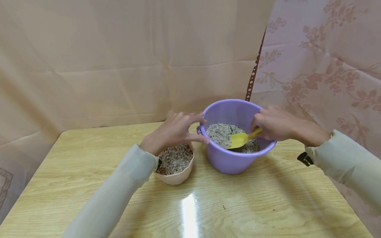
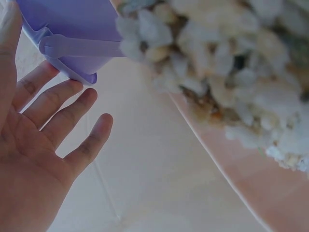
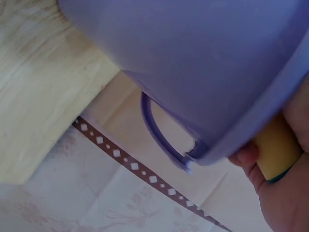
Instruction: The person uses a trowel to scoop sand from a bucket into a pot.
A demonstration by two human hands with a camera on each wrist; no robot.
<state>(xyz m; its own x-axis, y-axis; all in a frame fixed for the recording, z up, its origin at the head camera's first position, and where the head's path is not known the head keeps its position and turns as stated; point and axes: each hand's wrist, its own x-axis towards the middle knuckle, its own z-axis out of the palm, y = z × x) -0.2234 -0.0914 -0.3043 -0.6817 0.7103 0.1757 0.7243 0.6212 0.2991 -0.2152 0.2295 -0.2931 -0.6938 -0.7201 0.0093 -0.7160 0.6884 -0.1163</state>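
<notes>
Head view: right hand (image 1: 272,124) is gripping a yellow scoop (image 1: 241,138), fingers curled around its handle, inside the purple bucket (image 1: 229,158). Left hand (image 1: 175,130) is hovering with fingers spread, touching the bucket's rim.

Pale grey-green long sleeves (image 1: 119,191); black wrist strap (image 1: 304,159), probably camera mount.

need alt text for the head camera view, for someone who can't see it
A person's right hand holds a yellow scoop in the gravel inside a purple bucket, while the left hand touches the bucket's rim. A small beige pot of gravel sits beside it on a wooden table.
</notes>
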